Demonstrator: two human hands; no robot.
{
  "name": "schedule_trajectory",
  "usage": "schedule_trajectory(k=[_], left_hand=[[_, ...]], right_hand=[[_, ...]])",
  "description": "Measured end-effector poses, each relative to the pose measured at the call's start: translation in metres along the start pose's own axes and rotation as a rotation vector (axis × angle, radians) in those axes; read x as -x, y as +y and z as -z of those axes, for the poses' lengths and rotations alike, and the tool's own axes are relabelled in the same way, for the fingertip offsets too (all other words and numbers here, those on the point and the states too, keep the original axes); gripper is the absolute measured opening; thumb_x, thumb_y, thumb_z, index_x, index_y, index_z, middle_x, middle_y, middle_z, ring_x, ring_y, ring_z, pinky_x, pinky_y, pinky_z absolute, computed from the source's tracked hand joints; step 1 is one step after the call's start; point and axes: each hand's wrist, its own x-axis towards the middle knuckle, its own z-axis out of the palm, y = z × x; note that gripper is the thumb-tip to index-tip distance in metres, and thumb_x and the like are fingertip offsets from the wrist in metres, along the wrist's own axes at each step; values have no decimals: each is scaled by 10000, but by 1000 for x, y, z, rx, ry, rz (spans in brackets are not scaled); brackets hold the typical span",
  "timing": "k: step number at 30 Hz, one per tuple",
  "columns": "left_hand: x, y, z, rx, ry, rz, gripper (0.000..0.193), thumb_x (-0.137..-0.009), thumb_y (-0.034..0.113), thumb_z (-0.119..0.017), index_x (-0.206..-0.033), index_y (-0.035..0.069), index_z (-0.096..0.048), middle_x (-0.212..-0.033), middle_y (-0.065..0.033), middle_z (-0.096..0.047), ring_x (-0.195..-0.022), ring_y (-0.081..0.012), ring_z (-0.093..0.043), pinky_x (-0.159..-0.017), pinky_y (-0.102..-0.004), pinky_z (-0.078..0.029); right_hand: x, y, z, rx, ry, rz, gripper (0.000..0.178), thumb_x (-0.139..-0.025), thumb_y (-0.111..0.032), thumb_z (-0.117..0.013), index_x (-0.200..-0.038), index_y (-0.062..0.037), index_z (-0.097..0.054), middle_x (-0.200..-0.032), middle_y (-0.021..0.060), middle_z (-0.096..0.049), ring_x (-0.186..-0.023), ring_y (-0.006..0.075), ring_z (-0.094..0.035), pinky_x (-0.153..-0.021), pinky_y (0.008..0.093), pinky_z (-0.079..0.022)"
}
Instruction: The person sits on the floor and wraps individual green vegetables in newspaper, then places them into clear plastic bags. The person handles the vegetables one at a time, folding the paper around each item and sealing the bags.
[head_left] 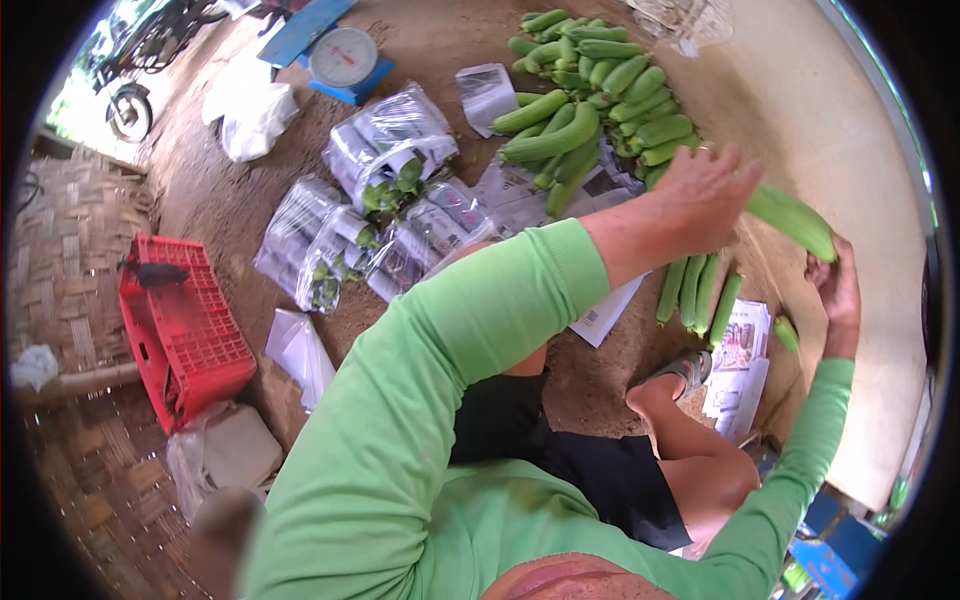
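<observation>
A long green gourd [795, 222] is held up at the right, beside the pale wall, slanting down to the right. My left hand [708, 190] reaches across and is closed on its upper end; the hand covers that end. At the lower end, the fingers of my right hand [840, 285] curl against the tip. Behind my left hand lies a big pile of similar gourds [645, 105], partly on newspaper. Several slimmer gourds [690, 290] lie in a row below my left wrist. Near my right forearm are a newspaper stack [735, 365] and a short green piece [786, 334].
Paper-wrapped bundles in clear plastic [390, 140] lie on the dirt floor left of the pile. Beyond them stands a blue dial scale [343, 57]. A red crate [190, 330] rests at the left by a woven bamboo panel [75, 260]. The wall [850, 140] bounds the right side.
</observation>
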Motion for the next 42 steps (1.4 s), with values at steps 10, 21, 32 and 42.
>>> schedule_trajectory(k=[10,21,32,42], left_hand=[[7,28,-7,662,-598,-6,732,-699,368,-920,-1250,-29,-647,-1094,-217,-746,-1066,-349,-721,-916,-409,-556],[10,37,-4,464,-321,204,585,-665,230,-857,-1111,-44,-595,-984,-251,-723,-978,-418,-721,-833,-471,-575],[17,48,-9,415,-194,-20,702,-679,294,-926,-1176,-41,-560,-1022,-221,-717,-966,-400,-723,-793,-460,-569],[15,44,-26,734,-500,92,678,-693,368,-908,-1168,-28,-628,-997,-222,-745,-1002,-378,-734,-849,-442,-573]], right_hand=[[69,26,-19,-20,-135,179,609,-984,-522,-661,-1330,-22,-643,-742,-22,-626,-592,105,-577,-550,271,-500],[83,44,-82,-115,-450,190,703,-1079,-603,-498,-1564,-97,-442,-1397,36,-651,-957,84,-632,-707,260,-559],[103,24,-122,-329,-51,150,594,-1061,-381,-640,-1539,-58,-494,-1368,108,-659,-1138,200,-689,-981,349,-566],[106,12,-98,71,-278,331,726,-1042,-396,-624,-1615,-29,-370,-1476,152,-577,-1344,225,-576,-1097,367,-502]])
